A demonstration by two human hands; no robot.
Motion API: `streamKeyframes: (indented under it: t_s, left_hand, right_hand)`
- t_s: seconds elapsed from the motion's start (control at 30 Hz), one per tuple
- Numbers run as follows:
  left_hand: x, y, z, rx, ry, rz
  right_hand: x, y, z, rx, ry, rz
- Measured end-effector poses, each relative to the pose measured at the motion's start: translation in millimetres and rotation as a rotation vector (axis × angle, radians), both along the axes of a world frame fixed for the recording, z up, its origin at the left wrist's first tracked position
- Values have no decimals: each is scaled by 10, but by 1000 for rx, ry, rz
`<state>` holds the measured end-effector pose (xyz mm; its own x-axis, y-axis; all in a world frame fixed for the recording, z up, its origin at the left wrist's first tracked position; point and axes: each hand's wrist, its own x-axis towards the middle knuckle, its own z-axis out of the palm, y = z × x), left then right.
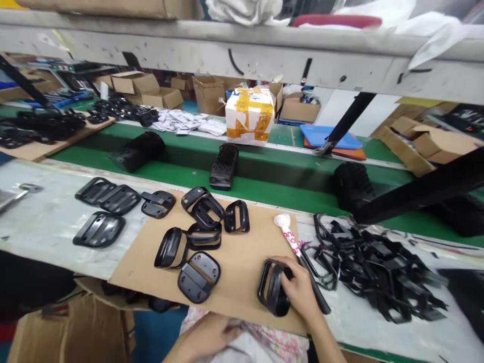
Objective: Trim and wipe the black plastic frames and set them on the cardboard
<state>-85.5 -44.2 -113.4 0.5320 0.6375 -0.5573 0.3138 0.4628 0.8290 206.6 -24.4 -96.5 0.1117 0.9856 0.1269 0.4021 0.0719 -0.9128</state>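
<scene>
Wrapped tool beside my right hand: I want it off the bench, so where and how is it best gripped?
Probably by the lower end of its black handle, from the near side: that end is slim and points towards you. Loose black pieces lie close to its upper part.

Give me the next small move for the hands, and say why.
I'd probably bring the left hand up to steady the black frame: only the right hand grips it, near the cardboard sheet's right side, while the left rests low by the lap, seemingly holding nothing.
</scene>
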Motion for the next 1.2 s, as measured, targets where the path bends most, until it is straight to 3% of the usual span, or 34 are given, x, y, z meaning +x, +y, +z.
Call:
streamKeyframes:
  t_s: [0.1,0.17,0.23,0.37,0.5,0.6,0.67,0.87,1.03,1.2]
  left_hand:
    - [-40,-127,296,5,-36,-155]
    - [39,-165,501,-52,-134,-69]
    - [234,-141,610,-54,-180,124]
    - [800,69,505,-57,-144,470]
    - [1291,408,365,-322,-417,614]
    - [1471,601,390,-529,-575,560]
    - [1494,648,433,-567,-604,498]
    - [1308,653,515,-227,-491,561]
    - [1173,768,405,-343,-553,328]
    - [1164,786,246,-329,-603,299]
  right_hand:
    - [-5,-16,16,-29,64,-2]
    - [-12,-34,57,-63,141,5]
    - [-22,-41,147,-100,267,30]
    - [-38,40,403,-91,417,127]
    - [13,197,496,-44,313,148]
    - [101,274,435,-77,282,141]
    - [151,291,392,-119,269,155]
    - [151,222,333,-176,290,225]
    - [17,101,247,-126,332,121]
    - [-61,74,271,-101,295,37]
